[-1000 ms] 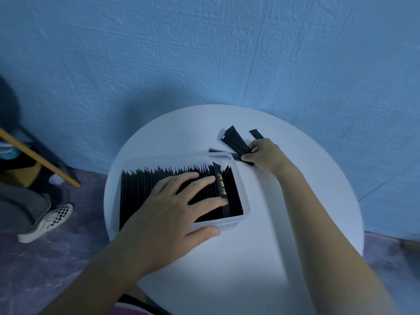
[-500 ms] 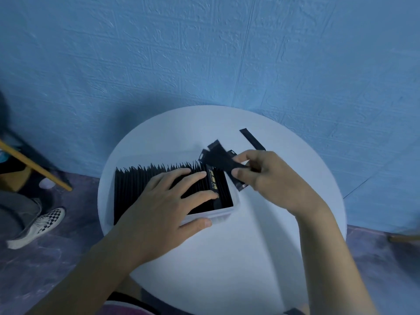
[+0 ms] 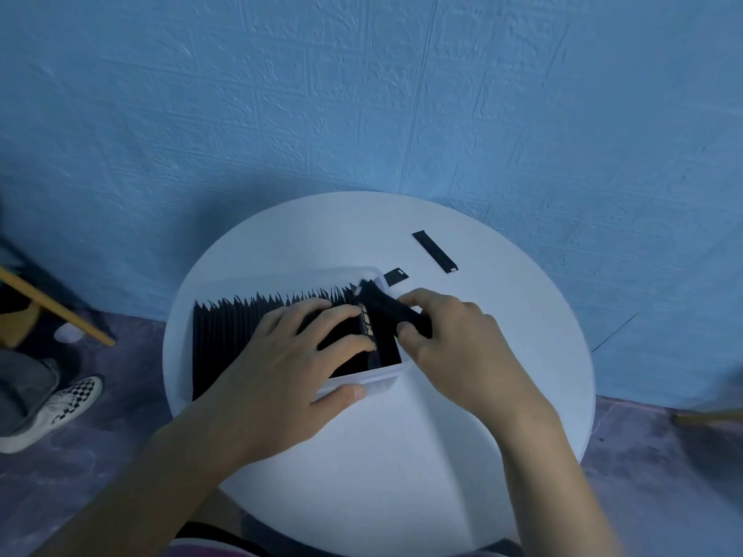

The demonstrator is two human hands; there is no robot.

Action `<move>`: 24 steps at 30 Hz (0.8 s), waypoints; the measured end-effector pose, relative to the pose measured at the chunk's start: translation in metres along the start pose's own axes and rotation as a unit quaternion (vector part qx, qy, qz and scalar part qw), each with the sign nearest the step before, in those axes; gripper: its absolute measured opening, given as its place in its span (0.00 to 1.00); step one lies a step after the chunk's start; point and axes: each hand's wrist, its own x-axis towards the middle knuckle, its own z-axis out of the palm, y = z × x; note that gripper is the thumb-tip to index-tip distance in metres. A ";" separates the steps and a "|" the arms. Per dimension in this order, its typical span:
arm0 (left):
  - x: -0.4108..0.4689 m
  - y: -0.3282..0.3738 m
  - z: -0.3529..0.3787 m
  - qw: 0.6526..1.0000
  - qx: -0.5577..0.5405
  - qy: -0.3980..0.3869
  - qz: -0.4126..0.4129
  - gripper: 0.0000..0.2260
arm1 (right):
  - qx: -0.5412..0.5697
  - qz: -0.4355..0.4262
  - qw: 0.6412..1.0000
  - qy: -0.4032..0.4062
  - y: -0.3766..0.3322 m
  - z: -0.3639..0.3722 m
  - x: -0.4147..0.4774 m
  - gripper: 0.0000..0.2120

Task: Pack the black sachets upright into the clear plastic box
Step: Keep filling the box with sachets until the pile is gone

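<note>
While the left grip [image 3: 277, 367] lies flat (fingers spread) on upright black sachets [image 3: 225, 339] filling the clear plastic box [image 3: 362, 385], the right grip [image 3: 454, 347] pinches one sachet [image 3: 386, 307] over the box's right end.

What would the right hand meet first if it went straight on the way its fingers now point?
Probably the packed sachets at the right end of the clear box, just beyond the held sachets in the right hand; the left hand lies close behind. Depth is unclear.
</note>
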 end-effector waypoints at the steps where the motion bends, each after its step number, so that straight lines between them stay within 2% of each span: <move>1: 0.000 0.000 0.000 1.000 0.001 0.000 0.001 0.18 | 0.002 0.003 1.000 0.011 0.001 -0.002 -0.001 0.10; 4: -0.001 0.002 0.001 1.000 0.007 0.002 0.003 0.18 | 0.000 0.015 1.000 0.027 0.002 -0.008 -0.004 0.10; 13: -0.003 0.003 0.000 1.000 0.005 0.005 0.004 0.18 | -0.004 0.014 1.000 -0.026 -0.010 0.001 -0.001 0.13; 24: -0.002 0.003 0.000 1.000 0.010 -0.008 -0.020 0.19 | 0.002 -0.020 1.000 0.001 -0.018 0.014 -0.001 0.11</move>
